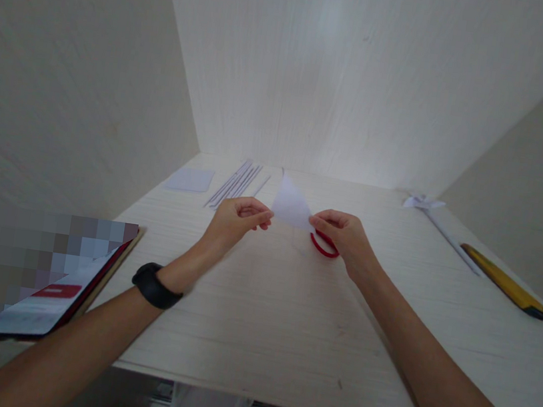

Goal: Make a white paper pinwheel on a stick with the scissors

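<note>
A white sheet of paper, roughly triangular in view, is held up over the table between my two hands. My left hand pinches its lower left corner between thumb and fingers. At the lower right corner my right hand pinches the paper in the same way. Under the right hand shows a red curved handle, which looks like part of a pair of scissors; the rest of it is hidden. Several thin white strips or sticks lie behind my left hand.
A stack of white paper squares lies at the back left. A phone or tablet in a case leans at the left. At the right lie a white paper pinwheel on a stick and a yellow utility knife. Walls enclose three sides.
</note>
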`<state>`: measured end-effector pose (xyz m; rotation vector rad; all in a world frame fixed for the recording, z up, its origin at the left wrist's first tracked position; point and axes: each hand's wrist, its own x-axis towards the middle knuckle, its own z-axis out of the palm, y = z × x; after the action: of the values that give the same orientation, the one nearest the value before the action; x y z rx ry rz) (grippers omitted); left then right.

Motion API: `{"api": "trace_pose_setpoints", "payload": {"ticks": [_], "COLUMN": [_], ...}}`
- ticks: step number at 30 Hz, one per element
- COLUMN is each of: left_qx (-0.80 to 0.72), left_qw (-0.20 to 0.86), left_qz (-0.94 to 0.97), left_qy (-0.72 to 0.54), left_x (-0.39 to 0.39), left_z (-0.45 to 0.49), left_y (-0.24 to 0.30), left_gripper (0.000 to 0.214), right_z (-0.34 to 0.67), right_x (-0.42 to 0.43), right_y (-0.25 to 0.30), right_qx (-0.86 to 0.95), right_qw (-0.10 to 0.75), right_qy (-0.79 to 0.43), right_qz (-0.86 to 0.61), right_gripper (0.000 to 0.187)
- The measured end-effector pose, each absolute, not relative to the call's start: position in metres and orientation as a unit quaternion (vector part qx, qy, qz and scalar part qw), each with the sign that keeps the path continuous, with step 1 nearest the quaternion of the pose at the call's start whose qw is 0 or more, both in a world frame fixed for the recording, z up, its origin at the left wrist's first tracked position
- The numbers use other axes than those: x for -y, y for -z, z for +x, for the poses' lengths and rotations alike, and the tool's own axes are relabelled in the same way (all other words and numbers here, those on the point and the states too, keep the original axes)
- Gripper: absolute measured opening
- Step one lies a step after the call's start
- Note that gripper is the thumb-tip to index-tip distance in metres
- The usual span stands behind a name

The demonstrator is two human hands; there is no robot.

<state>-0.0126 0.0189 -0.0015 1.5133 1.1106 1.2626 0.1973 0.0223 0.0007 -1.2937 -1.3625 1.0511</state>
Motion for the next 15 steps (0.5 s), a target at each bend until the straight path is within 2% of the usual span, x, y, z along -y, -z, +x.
{"api": "trace_pose_setpoints", "payload": {"ticks": [15], "left_qx": [-0.459], "left_qw": [0.404], "left_qz": [0.599], "left_qy": [-0.517], "left_x": [-0.0213], "left_z": [-0.0153], "left_y": [0.0022], "left_gripper": [0.018], "right_z": [0.1989], "right_x": [-0.0214], "right_y": [-0.0004], "right_qx": [0.561], "right_qw": [0.474], "right_qy": [-0.428], "right_qz": [-0.526], "right_gripper": [0.029]}}
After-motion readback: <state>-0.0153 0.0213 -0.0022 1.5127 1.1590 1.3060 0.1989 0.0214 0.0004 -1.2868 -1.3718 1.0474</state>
